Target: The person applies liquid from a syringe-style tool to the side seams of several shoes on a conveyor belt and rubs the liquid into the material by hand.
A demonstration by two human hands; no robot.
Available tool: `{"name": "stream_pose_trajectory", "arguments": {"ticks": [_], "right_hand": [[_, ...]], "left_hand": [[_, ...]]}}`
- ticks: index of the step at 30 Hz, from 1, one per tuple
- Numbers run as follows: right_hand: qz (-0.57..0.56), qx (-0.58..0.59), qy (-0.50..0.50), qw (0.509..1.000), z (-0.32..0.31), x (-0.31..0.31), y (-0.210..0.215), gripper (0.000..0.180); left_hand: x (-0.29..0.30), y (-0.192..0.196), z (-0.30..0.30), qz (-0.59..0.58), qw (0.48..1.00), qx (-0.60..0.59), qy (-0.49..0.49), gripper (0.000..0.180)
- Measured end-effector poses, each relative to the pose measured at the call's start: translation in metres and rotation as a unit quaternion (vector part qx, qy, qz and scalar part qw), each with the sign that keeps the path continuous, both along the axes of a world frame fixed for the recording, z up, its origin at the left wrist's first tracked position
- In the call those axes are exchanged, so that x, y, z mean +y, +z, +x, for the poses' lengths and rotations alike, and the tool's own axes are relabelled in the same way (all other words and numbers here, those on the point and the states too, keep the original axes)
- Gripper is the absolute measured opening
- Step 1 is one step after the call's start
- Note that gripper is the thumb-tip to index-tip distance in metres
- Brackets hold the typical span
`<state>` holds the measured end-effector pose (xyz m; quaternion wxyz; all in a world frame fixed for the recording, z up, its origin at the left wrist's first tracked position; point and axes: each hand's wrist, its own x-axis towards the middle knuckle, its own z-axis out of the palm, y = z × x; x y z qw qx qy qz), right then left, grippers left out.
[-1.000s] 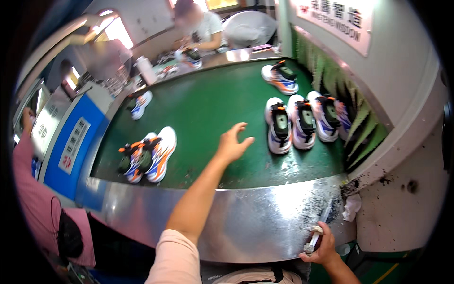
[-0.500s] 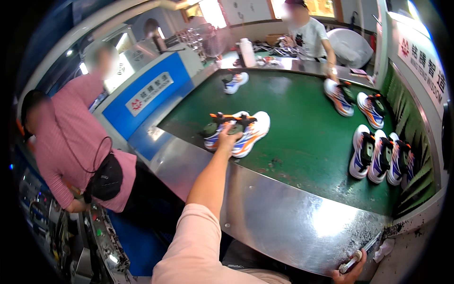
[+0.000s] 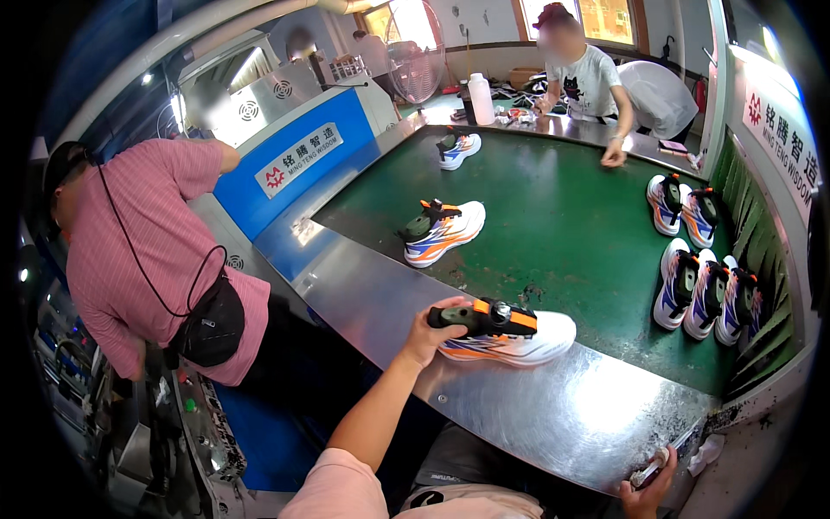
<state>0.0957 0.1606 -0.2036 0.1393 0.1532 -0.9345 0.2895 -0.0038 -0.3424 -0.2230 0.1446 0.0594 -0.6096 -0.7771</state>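
Observation:
My left hand (image 3: 424, 336) is closed around the heel of a white, orange and purple sneaker (image 3: 549, 336), with a dark green insert in its opening. I have it over the metal ledge (image 3: 484, 394), toe to the right. On the green belt (image 3: 536, 233), beyond that hand, rests a similar sneaker (image 3: 450, 235). At the lower right my right hand (image 3: 650, 489) grips a slim tool with a wrapped handle (image 3: 647, 471) and a pale, narrow end; its exact kind is unclear.
Another sneaker (image 3: 461, 152) sits at the belt's far left. Several sneakers (image 3: 707, 298) line the right side by a fringed green curtain (image 3: 761, 259). A co-worker's hand (image 3: 614, 156) hovers over the far edge. A person in pink (image 3: 164, 259) stands left. Crumpled paper (image 3: 706, 454) lies lower right.
My left hand has brought one sneaker from the pair toward me over the ledge, leaving the other on the belt. The co-worker has let go of a sneaker at the right.

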Motion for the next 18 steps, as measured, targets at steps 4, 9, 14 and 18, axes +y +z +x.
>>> {"name": "stream_pose_trajectory", "arguments": {"ticks": [4, 9, 14, 18], "right_hand": [[0.010, -0.054, -0.020, 0.998, -0.007, -0.005, 0.005, 0.092], [0.021, -0.040, 0.001, 0.999, -0.017, -0.004, -0.004, 0.089], [-0.095, 0.029, 0.050, 0.994, -0.065, -0.017, -0.050, 0.096], [-0.164, 0.034, 0.057, 0.984, -0.102, -0.032, -0.069, 0.097]], "left_hand": [[0.014, -0.021, 0.000, -0.012, 0.998, -0.025, 0.060, 0.038], [0.013, -0.024, -0.011, -0.033, 0.993, 0.007, 0.115, 0.028], [0.035, -0.026, -0.027, -0.033, 0.989, -0.005, 0.147, 0.031], [0.070, -0.014, -0.022, -0.067, 0.965, -0.080, 0.239, 0.031]]}}
